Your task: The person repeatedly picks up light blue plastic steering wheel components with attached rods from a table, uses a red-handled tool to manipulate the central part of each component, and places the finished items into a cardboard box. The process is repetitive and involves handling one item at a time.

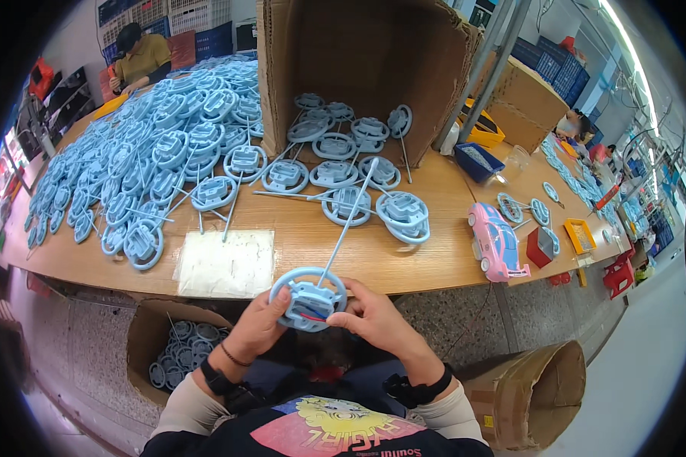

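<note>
Hands, 2: left hand (261, 326), wrist bent inward, thumb on the near-left face of the work; right hand (373, 318), thumb over the lower-right face beside red and blue wires. Both closed on 1 light-blue ring piece (310, 298), held face up above the table's near edge. Its thin rod (349, 217) points away from the grip, leaning slightly right. Forearms enter from below, a dark band at each wrist.

Surroundings: directly beyond the grip, several similar ring pieces, then 1 large cardboard carton (373, 57) on its side, blocking the far view. Far left, 1 heaped pile (152, 152) of the same. Just left, 1 whitish sheet (227, 264). Well right, 1 pink toy car (499, 242) and 1 red box (540, 247). Below left, 1 carton (139, 335) of ring pieces; below right, 1 carton (503, 407).

Setting: wood-toned table (446, 266); speckled floor (91, 335); 1 seated co-worker (146, 57) beyond the pile.
</note>
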`<state>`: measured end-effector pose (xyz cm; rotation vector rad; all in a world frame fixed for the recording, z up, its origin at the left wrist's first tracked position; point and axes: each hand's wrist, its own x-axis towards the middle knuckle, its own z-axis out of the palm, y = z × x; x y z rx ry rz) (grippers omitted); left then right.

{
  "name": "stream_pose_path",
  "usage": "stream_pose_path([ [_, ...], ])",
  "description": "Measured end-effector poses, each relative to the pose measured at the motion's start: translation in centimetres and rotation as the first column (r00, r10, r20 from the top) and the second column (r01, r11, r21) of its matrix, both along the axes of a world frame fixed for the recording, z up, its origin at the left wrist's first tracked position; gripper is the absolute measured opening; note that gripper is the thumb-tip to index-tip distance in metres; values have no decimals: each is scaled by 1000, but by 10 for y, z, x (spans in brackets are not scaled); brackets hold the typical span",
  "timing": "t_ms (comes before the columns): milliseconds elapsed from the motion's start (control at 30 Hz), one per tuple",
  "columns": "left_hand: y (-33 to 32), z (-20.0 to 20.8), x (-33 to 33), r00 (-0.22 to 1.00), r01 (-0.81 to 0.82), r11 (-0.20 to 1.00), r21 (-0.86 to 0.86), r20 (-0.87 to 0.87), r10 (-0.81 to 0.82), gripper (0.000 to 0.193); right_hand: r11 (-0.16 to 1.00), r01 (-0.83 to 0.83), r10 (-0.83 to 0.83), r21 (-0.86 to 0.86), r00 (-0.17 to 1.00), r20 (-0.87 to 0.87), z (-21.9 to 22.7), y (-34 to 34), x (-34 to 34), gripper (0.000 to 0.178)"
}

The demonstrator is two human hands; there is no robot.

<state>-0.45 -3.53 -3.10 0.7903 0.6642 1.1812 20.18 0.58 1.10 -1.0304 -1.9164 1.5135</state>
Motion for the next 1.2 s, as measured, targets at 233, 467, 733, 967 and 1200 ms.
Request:
stream_pose_path([
  [233,-61,24,-161,805,39,998,-53,-590,-62,35,989,-128,134,-76,988,79,-6,10,25,36],
  [467,-64,65,-155,674,-143,989,22,-730,114,43,988,18,-19,-155,1000,0,-5,22,44,30],
  [733,142,38,59,786,119,992,-31,-608,-113,59,980,108,-139,-166,973,-187,4,8,61,30],
  [967,207,16,118,559,-33,986,164,-815,154,58,964,212,-242,-159,949,-203,6,-7,91,31],
  [1200,184,3,91,756,-174,983,55,-633,169,54,950,277,-304,-140,922,-239,-3,2,98,31],
])
